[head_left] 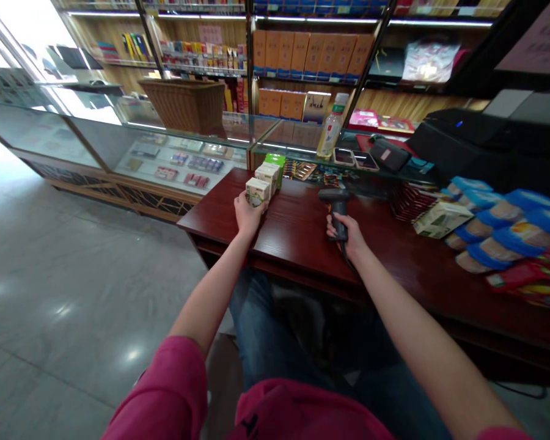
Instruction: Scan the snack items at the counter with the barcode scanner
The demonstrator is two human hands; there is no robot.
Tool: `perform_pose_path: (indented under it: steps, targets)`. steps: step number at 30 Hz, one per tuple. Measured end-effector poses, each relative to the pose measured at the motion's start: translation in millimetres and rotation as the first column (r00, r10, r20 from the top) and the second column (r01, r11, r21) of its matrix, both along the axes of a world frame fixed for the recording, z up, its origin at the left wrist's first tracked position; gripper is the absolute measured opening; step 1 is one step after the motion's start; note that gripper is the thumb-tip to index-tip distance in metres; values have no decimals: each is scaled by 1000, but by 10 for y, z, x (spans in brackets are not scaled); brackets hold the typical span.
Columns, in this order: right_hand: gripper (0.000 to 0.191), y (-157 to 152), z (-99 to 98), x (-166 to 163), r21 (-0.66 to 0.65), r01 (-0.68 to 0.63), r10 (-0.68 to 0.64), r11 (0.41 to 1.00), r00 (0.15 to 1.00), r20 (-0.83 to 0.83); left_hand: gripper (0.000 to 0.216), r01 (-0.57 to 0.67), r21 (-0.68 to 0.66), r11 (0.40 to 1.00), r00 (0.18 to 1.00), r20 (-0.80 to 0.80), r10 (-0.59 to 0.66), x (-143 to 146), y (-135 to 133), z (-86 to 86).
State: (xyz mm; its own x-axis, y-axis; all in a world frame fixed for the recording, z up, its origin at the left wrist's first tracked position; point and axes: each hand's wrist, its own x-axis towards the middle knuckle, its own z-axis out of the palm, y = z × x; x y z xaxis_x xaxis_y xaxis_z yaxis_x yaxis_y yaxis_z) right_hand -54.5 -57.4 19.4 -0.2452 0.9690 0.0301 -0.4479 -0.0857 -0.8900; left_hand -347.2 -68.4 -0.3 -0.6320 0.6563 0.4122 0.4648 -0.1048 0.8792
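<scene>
My left hand [249, 214] has its fingers closed around a small white-and-green box [257, 189] at the left end of the dark red wooden desk [297, 223]. Right behind that one stands another pale box [268, 173], and a bright green box [275, 161] is at the back of the row. In my right hand [347, 233] is a black handheld barcode scanner [338, 211], gripped by its handle, head up. Its cord [348, 256] hangs down past the desk's front edge. The palm side of my left hand is hidden.
A bottle [331, 129] and two phones [355, 159] stand and lie on the glass counter [238, 137] behind the desk. To the right are a cream-and-green box [442, 219], blue-lidded tubs [499, 235] and red packets [529, 278]. A wicker basket [183, 101] sits at the back left.
</scene>
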Motion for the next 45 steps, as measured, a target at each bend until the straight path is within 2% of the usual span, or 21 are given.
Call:
perform_pose_path:
  steps: [7, 16, 18, 20, 23, 25, 27, 29, 31, 34, 38, 41, 45]
  targets:
    - [31, -32, 3, -1, 18, 4, -4, 1000, 999, 39, 56, 12, -73, 997, 1000, 28, -10, 24, 145, 84]
    - [34, 3, -19, 6, 19, -6, 6, 1000, 999, 36, 61, -19, -144, 989, 997, -72, 8, 37, 210, 129]
    - [36, 6, -27, 15, 23, -8, 8, 1000, 1000, 24, 66, -25, -157, 987, 996, -84, 12, 39, 201, 138]
    - [36, 2, -38, 50, 32, -1, 1, 999, 1000, 12, 79, -46, -161, 986, 994, -103, 30, 48, 160, 149]
    - [37, -6, -47, 199, 47, 26, -26, 999, 1000, 6, 108, -121, -102, 987, 961, -260, 90, 130, 43, 175]
    - [38, -9, -46, 380, 54, 57, -58, 997, 998, 15, 108, -67, -37, 997, 881, -471, 42, 279, -37, 195]
    - [37, -13, -40, 623, 64, 100, -102, 993, 994, 35, 94, 75, -44, 996, 761, -643, -86, 534, -84, 206]
    - [38, -28, -30, 914, 73, 138, -143, 988, 988, 60, 82, 222, -105, 969, 630, -744, -225, 893, -79, 208]
    - [40, -65, -14, 1236, 94, 144, -154, 985, 982, 109, 78, 339, -177, 924, 515, -787, -340, 1321, -16, 208]
    - [43, -180, 10, 1734, 142, 91, -125, 986, 958, 258, 83, 456, -246, 855, 414, -792, -449, 1991, 177, 215]
    - [48, -415, 10, 2295, 164, 84, -147, 983, 895, 421, 98, 600, -229, 767, 380, -762, -525, 2802, 525, 227]
    - [49, -567, -36, 2522, 172, 210, -261, 962, 892, 370, 102, 681, -173, 712, 415, -710, -569, 3344, 757, 225]
    - [47, -640, -101, 2573, 200, 393, -437, 898, 855, 280, 93, 727, -120, 676, 466, -637, -614, 3933, 968, 215]
